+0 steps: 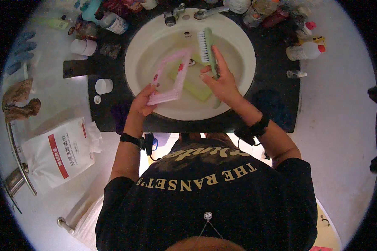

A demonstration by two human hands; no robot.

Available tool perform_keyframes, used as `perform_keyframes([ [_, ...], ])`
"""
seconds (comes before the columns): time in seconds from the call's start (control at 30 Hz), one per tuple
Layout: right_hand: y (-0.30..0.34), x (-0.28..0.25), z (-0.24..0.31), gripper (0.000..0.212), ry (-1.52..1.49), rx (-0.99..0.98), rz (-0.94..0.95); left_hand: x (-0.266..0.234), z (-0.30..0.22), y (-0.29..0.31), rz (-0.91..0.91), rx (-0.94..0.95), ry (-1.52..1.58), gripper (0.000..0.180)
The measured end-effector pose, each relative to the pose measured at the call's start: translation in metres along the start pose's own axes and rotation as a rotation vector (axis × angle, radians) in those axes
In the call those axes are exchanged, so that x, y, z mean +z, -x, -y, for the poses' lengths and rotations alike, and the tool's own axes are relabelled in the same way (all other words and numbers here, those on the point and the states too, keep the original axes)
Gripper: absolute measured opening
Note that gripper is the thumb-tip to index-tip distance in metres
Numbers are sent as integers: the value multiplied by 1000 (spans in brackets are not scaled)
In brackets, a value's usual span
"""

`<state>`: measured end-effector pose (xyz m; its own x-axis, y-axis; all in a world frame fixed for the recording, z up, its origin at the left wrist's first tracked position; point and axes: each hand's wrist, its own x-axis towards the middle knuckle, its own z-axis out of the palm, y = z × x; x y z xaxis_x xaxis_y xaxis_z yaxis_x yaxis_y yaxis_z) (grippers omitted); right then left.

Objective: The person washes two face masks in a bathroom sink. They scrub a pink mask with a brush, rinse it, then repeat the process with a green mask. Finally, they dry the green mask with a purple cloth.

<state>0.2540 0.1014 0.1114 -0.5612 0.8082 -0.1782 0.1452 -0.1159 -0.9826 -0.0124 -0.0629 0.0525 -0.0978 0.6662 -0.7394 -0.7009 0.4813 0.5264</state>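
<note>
Sink (238,83), round and cream-coloured, is set in a dark counter (276,104) crowded with bottles along the back. A large white pouch (60,152) with a red stripe label is seen on the floor at the left; a white bottle with a red cap (305,51) lies at the right. Over the basin, a pink rectangular frame (171,75) is gripped at its lower corner by the left hand (143,101). A green scrub brush (207,47) with white bristles is clasped by the right hand (220,80), just beside the frame.

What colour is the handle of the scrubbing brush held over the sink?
Pale green, with white bristles; the scrubbing brush shows in the head view.
</note>
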Motion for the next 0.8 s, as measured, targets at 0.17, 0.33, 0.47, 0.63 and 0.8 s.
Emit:
perform_keyframes([
  [0.17, -3, 38, -4, 95, 34, 37, -33, 15, 35, -16, 39, 196, 180, 23],
  [0.33, 0, 32, -7, 93, 114, -36, -10, 30, 44, -15, -63, 156, 94, 28],
  [0.47, -13, 4, 7, 88, 112, -130, 86, 31, 23, -4, -337, 345, -343, 40],
  [0.63, -38, -23, 25, 85, 217, -252, 139, 29, -13, 26, -615, 1093, -574, 48],
  [0.8, -51, -33, 35, 80, 231, -408, 273, 30, -68, 61, -188, 1126, -569, 55],
])
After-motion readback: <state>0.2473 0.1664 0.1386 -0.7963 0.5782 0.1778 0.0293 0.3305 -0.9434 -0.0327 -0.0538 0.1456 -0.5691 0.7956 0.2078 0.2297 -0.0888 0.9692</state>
